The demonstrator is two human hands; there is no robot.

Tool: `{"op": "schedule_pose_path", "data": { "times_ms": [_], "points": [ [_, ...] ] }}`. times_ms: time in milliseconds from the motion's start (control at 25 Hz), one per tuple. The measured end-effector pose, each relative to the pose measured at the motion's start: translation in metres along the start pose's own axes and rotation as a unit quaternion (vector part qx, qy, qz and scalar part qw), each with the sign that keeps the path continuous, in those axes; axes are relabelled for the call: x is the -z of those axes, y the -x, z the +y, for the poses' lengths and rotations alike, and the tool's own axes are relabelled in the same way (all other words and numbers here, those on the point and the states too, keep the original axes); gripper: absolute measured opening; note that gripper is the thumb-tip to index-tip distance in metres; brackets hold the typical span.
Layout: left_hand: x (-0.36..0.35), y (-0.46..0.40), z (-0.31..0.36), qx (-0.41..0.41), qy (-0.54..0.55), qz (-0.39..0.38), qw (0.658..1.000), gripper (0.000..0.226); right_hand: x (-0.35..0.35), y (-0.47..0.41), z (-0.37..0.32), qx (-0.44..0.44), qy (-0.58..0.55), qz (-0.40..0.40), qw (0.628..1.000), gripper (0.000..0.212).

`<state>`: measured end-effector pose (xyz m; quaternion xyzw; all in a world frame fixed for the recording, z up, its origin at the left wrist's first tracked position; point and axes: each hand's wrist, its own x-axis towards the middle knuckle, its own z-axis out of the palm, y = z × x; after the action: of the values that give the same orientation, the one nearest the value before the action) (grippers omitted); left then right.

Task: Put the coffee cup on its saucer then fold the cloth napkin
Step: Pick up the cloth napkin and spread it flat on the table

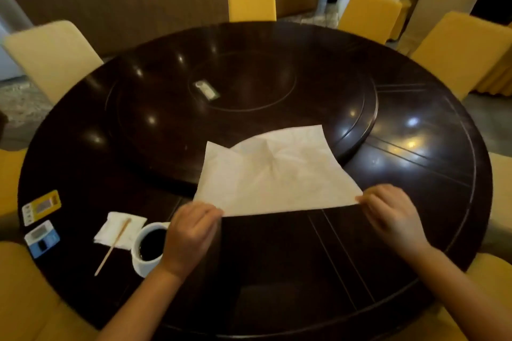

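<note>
Near left edge: two sachets (41, 206), a paper tissue (122, 225) with a wooden stirrer (112, 248) across it
Coffee cup (148, 248): white, full of black coffee, beside left wrist; can't see a saucer, so spill risk
Left hand (191, 230): pinching the napkin's near-left corner
Cloth napkin (274, 171): white, creased, soft and floppy, spread over the turntable (360, 119) edge; corners look like the best grab
Right hand (388, 210): pinching near-right corner

The left hand (191, 232) covers the coffee cup's (148, 248) right side, and the cards (41, 223) are too blurry to read.
</note>
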<state>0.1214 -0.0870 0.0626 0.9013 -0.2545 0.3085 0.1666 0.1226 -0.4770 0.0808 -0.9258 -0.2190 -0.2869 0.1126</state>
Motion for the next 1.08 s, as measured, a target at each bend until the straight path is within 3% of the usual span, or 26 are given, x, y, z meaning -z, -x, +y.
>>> {"op": "schedule_pose_path", "data": {
  "times_ms": [120,240,400,560,760,920,1080],
  "points": [
    [-0.032,0.060,0.011,0.041,0.051,-0.118,0.991,0.025,-0.035,0.061,-0.004,-0.017,-0.012,-0.115,0.993,0.007],
    [-0.052,0.102,0.020,0.058,0.065,-0.212,0.973,0.029,-0.058,0.101,-0.015,-0.055,-0.024,-0.211,0.976,0.024],
    [-0.059,0.140,0.032,0.114,0.088,-0.262,0.954,0.025,-0.069,0.138,-0.032,-0.056,-0.033,-0.255,0.965,0.026],
    [-0.053,0.158,0.037,0.156,0.077,-0.266,0.948,0.021,-0.071,0.161,-0.034,-0.039,-0.043,-0.266,0.962,0.028],
    [-0.040,0.157,0.043,0.212,0.057,-0.181,0.958,0.023,-0.062,0.164,-0.027,-0.001,-0.064,-0.265,0.962,0.033],
    [-0.016,0.148,0.042,0.127,0.030,-0.131,0.983,0.022,-0.040,0.153,-0.017,0.013,-0.051,-0.194,0.980,0.016],
    [-0.003,0.176,0.036,0.042,0.038,-0.213,0.975,0.030,-0.030,0.166,-0.015,0.061,-0.031,-0.221,0.973,0.022]
  ]
}}
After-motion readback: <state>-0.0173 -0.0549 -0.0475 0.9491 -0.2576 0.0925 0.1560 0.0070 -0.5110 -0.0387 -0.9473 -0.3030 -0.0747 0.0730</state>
